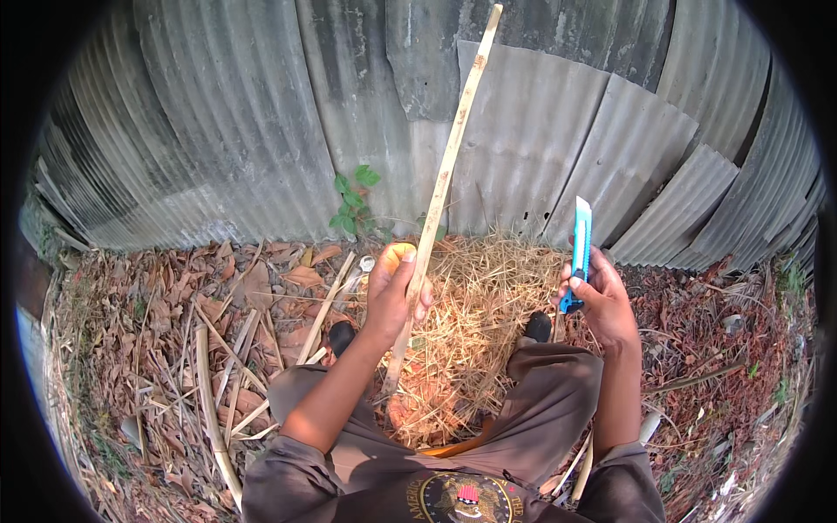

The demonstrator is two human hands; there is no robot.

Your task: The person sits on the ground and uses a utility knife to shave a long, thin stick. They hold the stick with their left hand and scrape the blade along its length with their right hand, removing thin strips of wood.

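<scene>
Site is outdoors. A fence of grey corrugated sheets (pixel 235 122) spans the view from 10 through 12 to 2 o'clock; the sheets overlap and show dark staining. A green leafy plant (pixel 352 202) stands against its foot at about 11 o'clock.

The ground carries dry brown leaves (pixel 257 288) at 9 o'clock and reddish-brown litter (pixel 724 349) at 4 o'clock. A heap of straw-coloured shavings (pixel 471 322) covers the middle, between the person's grey-brown trouser legs (pixel 554 379). Dark footwear (pixel 538 327) shows at either side of the heap. A long pale stick (pixel 214 410) lies at 8 o'clock among thinner lengths.

Left hand (pixel 391 292), just left of centre, is closed around a long, flat wooden strip (pixel 446 170). The strip slants through the grip: its longer part rises toward 1 o'clock, in front of the fence, and its shorter part drops toward 7 o'clock, over the heap.

Right hand (pixel 603 301), at 3 o'clock from the left, is wrapped around a turquoise box cutter (pixel 580 248). The cutter stands nearly upright, its pale tip toward 12 o'clock; how much blade is exposed cannot be told. Cutter and strip are well apart.
</scene>
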